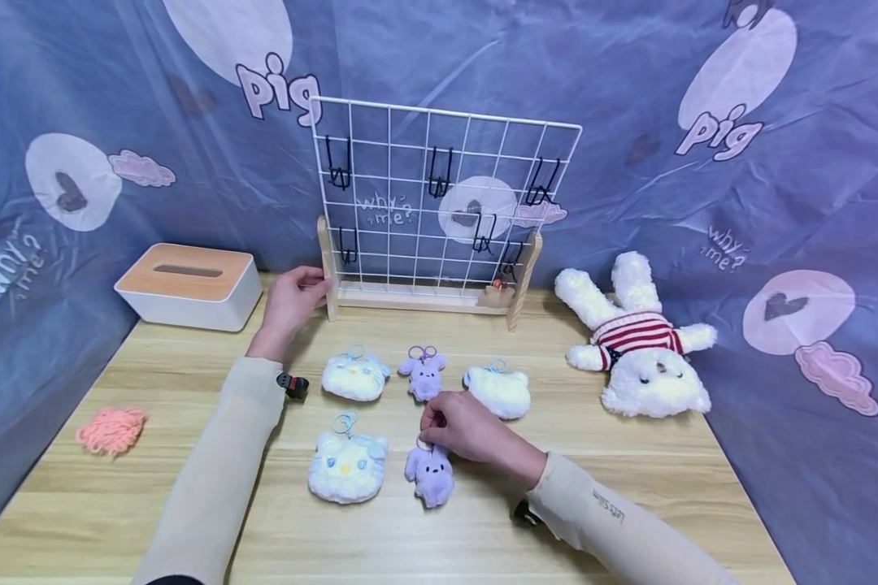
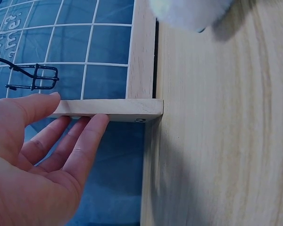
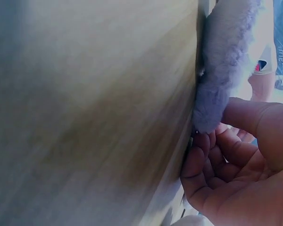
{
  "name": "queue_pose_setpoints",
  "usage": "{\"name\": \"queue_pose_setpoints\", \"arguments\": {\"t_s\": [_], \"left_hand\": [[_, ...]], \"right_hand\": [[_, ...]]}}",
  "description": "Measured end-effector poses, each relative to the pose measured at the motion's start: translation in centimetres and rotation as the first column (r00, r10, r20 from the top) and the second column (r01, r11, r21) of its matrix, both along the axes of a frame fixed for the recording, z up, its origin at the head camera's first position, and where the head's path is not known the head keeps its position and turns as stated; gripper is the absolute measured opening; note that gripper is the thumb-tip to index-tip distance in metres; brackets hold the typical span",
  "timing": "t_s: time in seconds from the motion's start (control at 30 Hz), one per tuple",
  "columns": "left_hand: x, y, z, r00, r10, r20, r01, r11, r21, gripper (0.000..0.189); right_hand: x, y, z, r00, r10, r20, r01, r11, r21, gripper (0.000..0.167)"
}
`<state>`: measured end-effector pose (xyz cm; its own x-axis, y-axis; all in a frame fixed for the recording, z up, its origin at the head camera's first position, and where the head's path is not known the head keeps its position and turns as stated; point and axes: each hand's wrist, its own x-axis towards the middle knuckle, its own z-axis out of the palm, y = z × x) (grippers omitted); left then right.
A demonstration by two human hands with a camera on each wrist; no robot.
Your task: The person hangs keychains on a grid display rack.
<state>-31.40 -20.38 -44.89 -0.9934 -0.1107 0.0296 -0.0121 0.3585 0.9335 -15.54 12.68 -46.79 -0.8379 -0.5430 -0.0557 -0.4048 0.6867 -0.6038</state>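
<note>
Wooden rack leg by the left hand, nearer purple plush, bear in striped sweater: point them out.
Wooden rack leg (image 2: pixel 114 107): left wrist view, its lower stretch.
Nearer purple plush (image 1: pixel 434 483): head view, its body below the face.
Bear (image 1: pixel 638 334): head view, its clothed torso.

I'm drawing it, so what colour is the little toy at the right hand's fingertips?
Light purple. The toy shows best in the head view.

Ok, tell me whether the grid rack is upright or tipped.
Upright: the grid rack rises above its wooden base bar.
</note>
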Motion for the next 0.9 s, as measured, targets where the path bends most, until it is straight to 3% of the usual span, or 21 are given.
{"name": "queue_pose_setpoints", "arguments": {"t_s": [0.33,0.53,0.9], "left_hand": [[0.1,0.1,0.2,1.000,-0.006,0.004,0.006,1.000,0.006,0.042],[0.2,0.2,0.3,1.000,-0.011,0.026,0.010,1.000,0.023,0.043],[0.2,0.3,0.1,1.000,0.007,0.000,-0.007,1.000,0.003,0.041]], "right_hand": [[0.6,0.9,1.3,0.992,-0.011,0.123,0.026,0.991,-0.127,0.007],[0.6,1.4,1.7,0.992,-0.031,0.118,0.047,0.990,-0.133,0.007],[0.7,1.3,3.2,0.989,-0.099,0.111,0.118,0.977,-0.180,0.005]]}}
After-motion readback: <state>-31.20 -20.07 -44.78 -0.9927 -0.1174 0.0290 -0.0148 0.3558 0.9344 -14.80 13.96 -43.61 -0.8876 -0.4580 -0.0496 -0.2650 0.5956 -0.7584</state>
